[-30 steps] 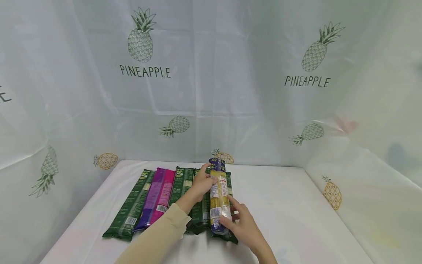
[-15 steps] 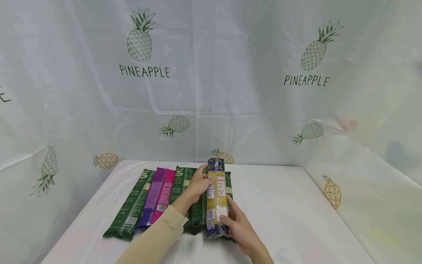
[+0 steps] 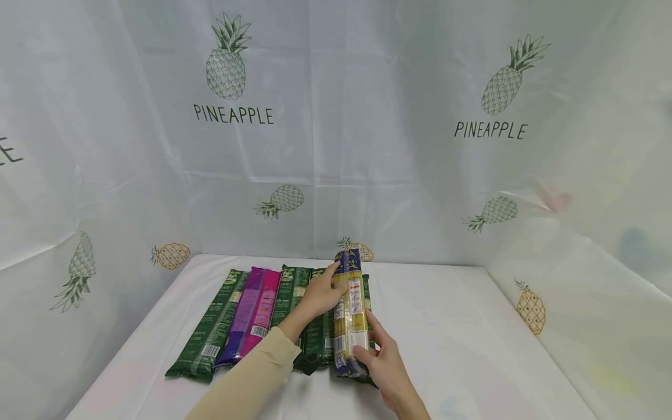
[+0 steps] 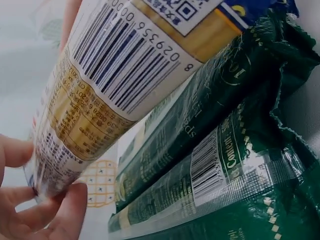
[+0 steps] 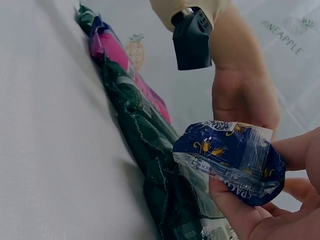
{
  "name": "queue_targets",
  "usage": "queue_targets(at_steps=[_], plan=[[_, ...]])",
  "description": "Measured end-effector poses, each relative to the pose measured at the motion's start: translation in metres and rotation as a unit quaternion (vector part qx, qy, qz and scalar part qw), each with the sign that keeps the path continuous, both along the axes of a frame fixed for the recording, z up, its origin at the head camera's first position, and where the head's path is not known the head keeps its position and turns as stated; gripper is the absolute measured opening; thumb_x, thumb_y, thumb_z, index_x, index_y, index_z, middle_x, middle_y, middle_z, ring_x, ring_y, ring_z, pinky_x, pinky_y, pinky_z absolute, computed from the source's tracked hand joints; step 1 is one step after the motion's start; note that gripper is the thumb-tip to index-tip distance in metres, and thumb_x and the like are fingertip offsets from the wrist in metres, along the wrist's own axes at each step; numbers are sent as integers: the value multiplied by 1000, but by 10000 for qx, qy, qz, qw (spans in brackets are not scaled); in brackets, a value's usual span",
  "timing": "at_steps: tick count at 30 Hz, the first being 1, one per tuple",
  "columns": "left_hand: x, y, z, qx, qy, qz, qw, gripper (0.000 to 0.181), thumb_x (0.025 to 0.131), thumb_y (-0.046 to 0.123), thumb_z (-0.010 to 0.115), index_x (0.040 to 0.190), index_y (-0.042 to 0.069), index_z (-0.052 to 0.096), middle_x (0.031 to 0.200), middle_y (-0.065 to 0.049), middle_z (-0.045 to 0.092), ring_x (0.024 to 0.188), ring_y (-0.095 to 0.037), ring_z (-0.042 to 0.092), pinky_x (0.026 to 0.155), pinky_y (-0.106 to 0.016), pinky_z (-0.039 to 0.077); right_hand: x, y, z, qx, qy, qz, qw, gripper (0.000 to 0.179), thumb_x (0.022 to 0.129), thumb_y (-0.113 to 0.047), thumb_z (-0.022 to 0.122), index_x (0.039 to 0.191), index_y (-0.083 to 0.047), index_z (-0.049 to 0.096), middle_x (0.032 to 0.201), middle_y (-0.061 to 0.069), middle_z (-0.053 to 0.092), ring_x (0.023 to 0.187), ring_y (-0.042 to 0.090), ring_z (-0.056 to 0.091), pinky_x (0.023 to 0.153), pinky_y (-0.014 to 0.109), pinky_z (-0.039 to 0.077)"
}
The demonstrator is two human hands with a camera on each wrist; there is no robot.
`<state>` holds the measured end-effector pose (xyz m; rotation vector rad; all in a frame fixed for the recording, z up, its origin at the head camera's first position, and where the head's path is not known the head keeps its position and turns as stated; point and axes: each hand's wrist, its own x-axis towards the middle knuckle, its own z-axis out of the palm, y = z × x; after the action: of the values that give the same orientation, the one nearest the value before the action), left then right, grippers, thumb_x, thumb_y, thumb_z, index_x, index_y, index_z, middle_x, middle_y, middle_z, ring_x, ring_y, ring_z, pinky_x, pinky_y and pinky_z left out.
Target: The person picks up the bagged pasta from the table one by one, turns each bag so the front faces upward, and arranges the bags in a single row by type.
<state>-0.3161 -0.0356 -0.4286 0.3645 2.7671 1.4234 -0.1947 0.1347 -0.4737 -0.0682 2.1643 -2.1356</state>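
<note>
Both hands hold a long clear pack of spaghetti (image 3: 350, 312) with blue ends above a row of packs on the white table (image 3: 462, 338). My left hand (image 3: 319, 294) grips its far half from the left side. At the near end, my right hand (image 3: 379, 357) curls round it. In the left wrist view the pack's barcode label (image 4: 117, 82) fills the frame, with fingertips (image 4: 65, 212) at its side. The right wrist view has the blue end (image 5: 230, 160) in my right palm and the left hand (image 5: 243, 97) beyond it.
On the table lie several dark green packs (image 3: 209, 333) (image 4: 210, 165) (image 5: 145, 150) and a pink and purple one (image 3: 253, 312) (image 5: 117, 52), side by side. A pineapple-printed sheet (image 3: 336, 146) walls the table at the back and sides. Bare tabletop lies to the right.
Both hands keep their hold on the spaghetti pack. It swayed slightly left, then back, and its place over the green packs is almost the same.
</note>
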Motion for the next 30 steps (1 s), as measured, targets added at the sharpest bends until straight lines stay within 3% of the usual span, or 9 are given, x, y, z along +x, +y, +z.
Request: queue_targets(at_steps=[4,11,17,21,26,30], plan=[[1,-1,1,-204,193,-49,9996,76,105,45,66,167,14,35,155,-26,52,137,-49,54,104,-68,48,3,-1,1,36,131,-10,9999,91,97,5,67,172,-17,21,127,22,56,100,28,75,78,34,61],[0,0,0,118,153,-388,9991,91,101,47,73,170,13,26,134,-25,66,115,-40,69,89,-58,58,2,-4,0,465,250,-224,9984,91,96,5,69,171,-20,26,135,23,53,96,25,73,74,32,60],[-2,4,-4,231,357,-389,9983,88,100,39,76,170,18,27,157,-27,49,135,-50,56,102,-66,51,2,-6,0,952,387,-337,9941,91,94,3,72,170,-23,29,135,20,56,93,22,71,74,33,61],[-3,6,-6,378,250,-312,9985,84,101,33,77,170,22,30,159,-24,49,137,-47,55,100,-64,53,1,-5,0,1075,405,-309,9929,91,94,1,74,170,-23,31,129,20,58,89,22,70,72,34,60],[-2,7,-6,720,-112,-173,9972,79,102,24,76,169,25,33,147,-24,57,108,-34,69,82,-48,57,0,-3,1,1114,321,-156,9931,90,96,-9,77,171,-22,28,122,18,60,83,21,68,67,31,55],[-3,6,-4,925,-362,-102,9950,77,102,19,74,168,26,34,125,-17,64,79,-23,63,71,-40,51,-1,-2,3,1046,196,2,9943,89,99,-18,76,171,-20,25,121,18,60,86,21,66,68,33,53]])
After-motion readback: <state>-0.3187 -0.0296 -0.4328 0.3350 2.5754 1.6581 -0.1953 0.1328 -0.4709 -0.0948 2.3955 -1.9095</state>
